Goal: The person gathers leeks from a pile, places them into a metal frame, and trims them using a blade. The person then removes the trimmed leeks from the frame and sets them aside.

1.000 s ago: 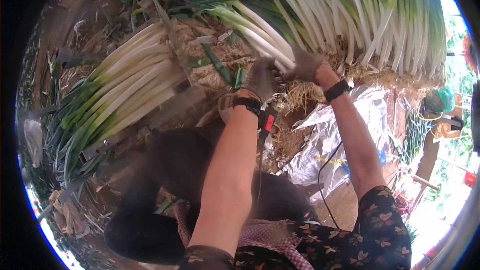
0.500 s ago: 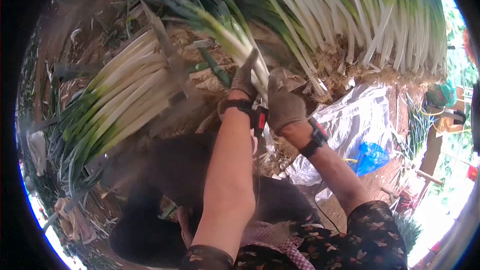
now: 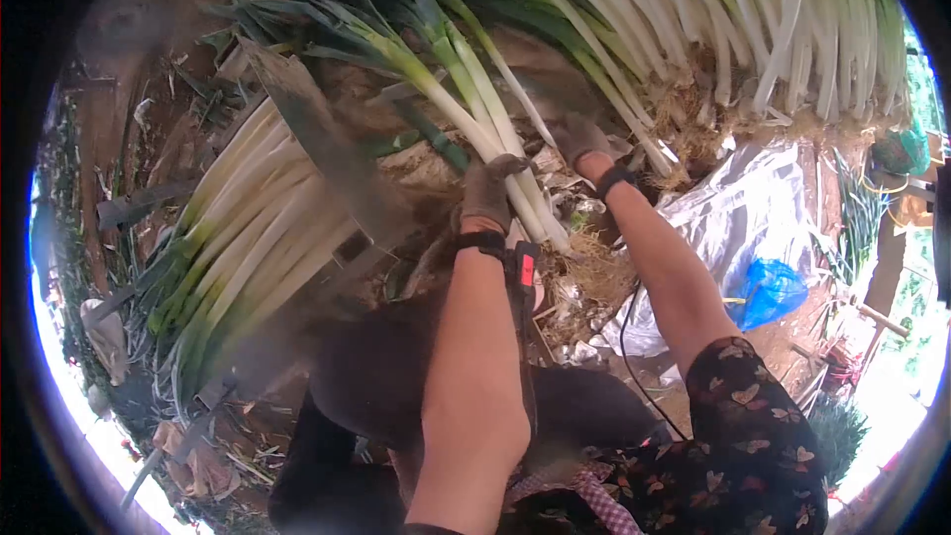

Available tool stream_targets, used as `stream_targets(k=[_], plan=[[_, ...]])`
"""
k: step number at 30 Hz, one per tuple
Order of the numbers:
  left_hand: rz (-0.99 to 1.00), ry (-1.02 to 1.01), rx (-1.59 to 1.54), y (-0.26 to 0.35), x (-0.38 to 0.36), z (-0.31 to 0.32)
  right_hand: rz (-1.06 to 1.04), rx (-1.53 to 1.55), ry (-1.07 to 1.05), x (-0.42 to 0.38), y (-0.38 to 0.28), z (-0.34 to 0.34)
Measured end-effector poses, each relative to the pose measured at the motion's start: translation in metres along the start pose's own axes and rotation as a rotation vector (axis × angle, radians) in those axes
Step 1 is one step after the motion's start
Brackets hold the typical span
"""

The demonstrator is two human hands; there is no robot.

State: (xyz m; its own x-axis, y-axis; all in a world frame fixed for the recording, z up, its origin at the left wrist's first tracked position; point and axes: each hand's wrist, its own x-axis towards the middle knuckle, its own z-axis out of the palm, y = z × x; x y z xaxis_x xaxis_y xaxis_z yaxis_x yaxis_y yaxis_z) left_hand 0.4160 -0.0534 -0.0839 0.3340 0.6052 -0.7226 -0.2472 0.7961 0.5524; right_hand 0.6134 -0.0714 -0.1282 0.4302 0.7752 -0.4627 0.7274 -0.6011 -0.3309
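Observation:
My left hand (image 3: 487, 190), in a grey-brown glove, is closed around the white lower stalks of a few long green onions (image 3: 466, 89). Their roots point down toward me and their green tops lie up and to the left. My right hand (image 3: 582, 144), gloved too, is just right of them, by the root end of a separate thin green onion (image 3: 515, 89). Its fingers are dark and blurred, so I cannot make out whether they grip that stalk. Shaggy roots and peelings (image 3: 589, 267) lie beneath the held stalks.
A large row of green onions (image 3: 733, 30) with roots on lies at the upper right. Cleaner stalks (image 3: 248, 198) rest at the left, beside a slanted board (image 3: 317, 129). Plastic sheeting (image 3: 743, 208) and a blue bag (image 3: 773, 294) are at the right.
My right hand has come off the held bunch and moved up and right. My left hand has shifted slightly down, still around the stalks, whose root ends now show.

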Motion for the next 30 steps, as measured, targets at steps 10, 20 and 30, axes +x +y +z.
stream_targets(k=[10,20,30], plan=[[-0.050,-0.037,-0.149,-0.008,-0.001,0.006,0.036,-0.318,-0.024,0.033,0.028,0.034],[-0.146,-0.199,-0.508,0.004,-0.006,0.027,-0.622,0.266,-0.018,-0.139,0.000,-0.084],[-0.131,-0.071,-0.120,-0.009,0.004,0.024,-0.249,0.369,-0.376,-0.152,-0.050,-0.101]])
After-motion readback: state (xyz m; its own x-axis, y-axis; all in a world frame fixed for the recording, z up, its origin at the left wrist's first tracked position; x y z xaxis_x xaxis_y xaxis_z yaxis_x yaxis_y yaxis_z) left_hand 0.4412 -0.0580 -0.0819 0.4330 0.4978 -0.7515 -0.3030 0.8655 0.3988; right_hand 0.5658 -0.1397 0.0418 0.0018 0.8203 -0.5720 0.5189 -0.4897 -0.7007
